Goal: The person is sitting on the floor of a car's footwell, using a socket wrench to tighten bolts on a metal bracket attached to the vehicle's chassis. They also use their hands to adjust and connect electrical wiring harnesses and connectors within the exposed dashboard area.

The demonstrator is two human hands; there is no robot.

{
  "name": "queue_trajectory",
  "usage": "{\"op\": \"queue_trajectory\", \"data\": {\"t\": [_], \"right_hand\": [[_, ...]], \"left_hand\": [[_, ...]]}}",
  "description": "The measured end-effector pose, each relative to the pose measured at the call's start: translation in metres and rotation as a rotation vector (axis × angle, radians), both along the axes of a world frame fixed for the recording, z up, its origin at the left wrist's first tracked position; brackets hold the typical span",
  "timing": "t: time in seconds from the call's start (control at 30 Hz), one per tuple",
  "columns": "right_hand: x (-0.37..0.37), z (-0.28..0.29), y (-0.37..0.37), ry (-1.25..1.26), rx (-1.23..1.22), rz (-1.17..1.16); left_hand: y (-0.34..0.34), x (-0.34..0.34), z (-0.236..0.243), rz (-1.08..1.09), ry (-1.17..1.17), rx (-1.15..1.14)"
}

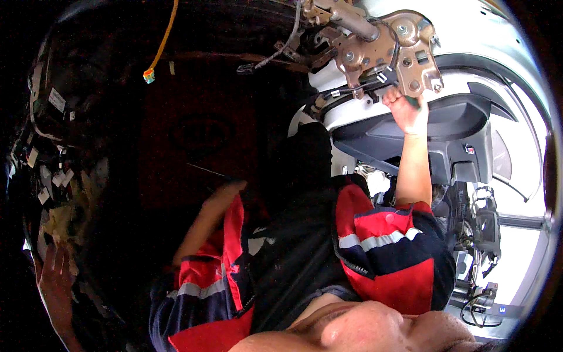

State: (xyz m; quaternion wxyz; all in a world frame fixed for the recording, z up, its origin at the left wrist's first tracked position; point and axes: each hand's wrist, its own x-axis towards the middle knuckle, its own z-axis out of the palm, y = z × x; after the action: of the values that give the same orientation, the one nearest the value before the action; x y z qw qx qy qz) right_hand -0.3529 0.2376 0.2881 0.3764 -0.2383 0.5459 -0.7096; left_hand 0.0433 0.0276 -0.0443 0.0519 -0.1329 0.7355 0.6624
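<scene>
Right hand [404,110] raised to the lower edge of the brown metal bracket [375,53], which sits at the upper right of the head view, in front of the grey-black door panel [457,132]. Right fingers bent and bunched together at that edge, beside the black wiring harness [347,92]; whether they are clamped on anything is hidden. Reaching up from below probably gives access to the underside without covering the bracket's face, where the bolts and holes show. Harness runs along the bracket's lower side, presumably routed there to stay close to the metal. Left hand [233,186] low, at mid-left, over the dark interior, near a thin pale rod [205,170]; too dark there to tell whether its fingers are apart or gripping the rod. Arm is bent close to the body, maybe just to keep that hand out of the way. Yellow cable [167,38] hangs loose at top left, its connector [149,75] free at the lower end, attached to nothing visible.
</scene>
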Motion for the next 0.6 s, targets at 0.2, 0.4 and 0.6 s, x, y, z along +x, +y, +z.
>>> {"op": "queue_trajectory", "data": {"t": [0.2,0.4,0.6], "right_hand": [[-0.007,-0.028,0.013,0.826,0.906,0.177],[0.016,-0.021,0.016,-0.288,-0.393,-0.149],[0.012,-0.083,0.010,-0.077,-0.061,-0.278]], "left_hand": [[-0.022,-0.029,0.086,0.123,-0.511,0.534],[-0.014,-0.008,0.048,0.149,-0.472,0.371],[-0.013,0.010,0.036,0.133,-0.470,0.160]]}}
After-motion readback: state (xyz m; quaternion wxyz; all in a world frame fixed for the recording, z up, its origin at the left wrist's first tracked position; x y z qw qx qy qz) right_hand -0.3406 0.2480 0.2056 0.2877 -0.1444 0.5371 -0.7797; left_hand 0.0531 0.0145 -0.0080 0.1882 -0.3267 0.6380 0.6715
